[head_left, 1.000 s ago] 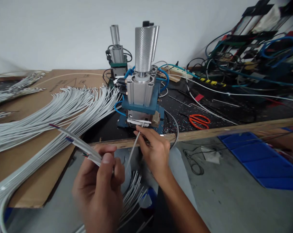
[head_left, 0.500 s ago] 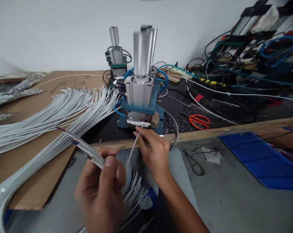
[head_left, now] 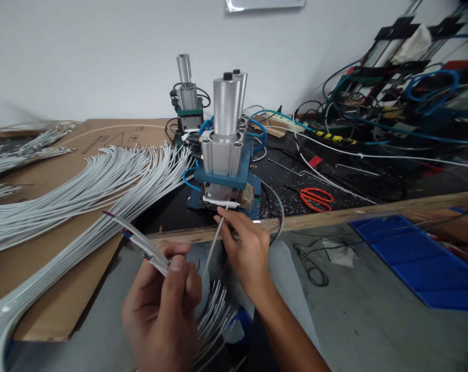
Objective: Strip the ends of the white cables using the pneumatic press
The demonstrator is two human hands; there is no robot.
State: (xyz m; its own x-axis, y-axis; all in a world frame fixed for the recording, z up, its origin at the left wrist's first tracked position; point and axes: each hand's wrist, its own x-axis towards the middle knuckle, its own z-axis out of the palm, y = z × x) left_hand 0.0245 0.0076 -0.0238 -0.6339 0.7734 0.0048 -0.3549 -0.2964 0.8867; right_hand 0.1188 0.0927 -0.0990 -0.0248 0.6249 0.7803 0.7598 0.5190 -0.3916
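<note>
My left hand (head_left: 164, 305) is closed around several white cables (head_left: 146, 247), whose cut ends show small coloured wires. Between the thumb and fingers of my right hand (head_left: 245, 243) is a single white cable (head_left: 214, 240), its end at the front of the pneumatic press (head_left: 222, 157). My right fingertips are just below the white strip (head_left: 220, 202) on the press front. Whether the cable's tip sits inside the press is hidden. The press has a knurled silver cylinder on top and a blue base.
Large bundles of white cables (head_left: 113, 175) lie over cardboard (head_left: 98, 135) on the left. Behind stands a second press (head_left: 187, 98). Orange-handled scissors (head_left: 316, 199), hex keys and hoses lie on the right. More cables (head_left: 214, 320) hang below the table's wooden edge (head_left: 358, 207).
The view has tilted up slightly. The front press's silver cylinder, blurred and taller before, now stands sharp and lower. Both hands keep their grips in nearly the same places.
</note>
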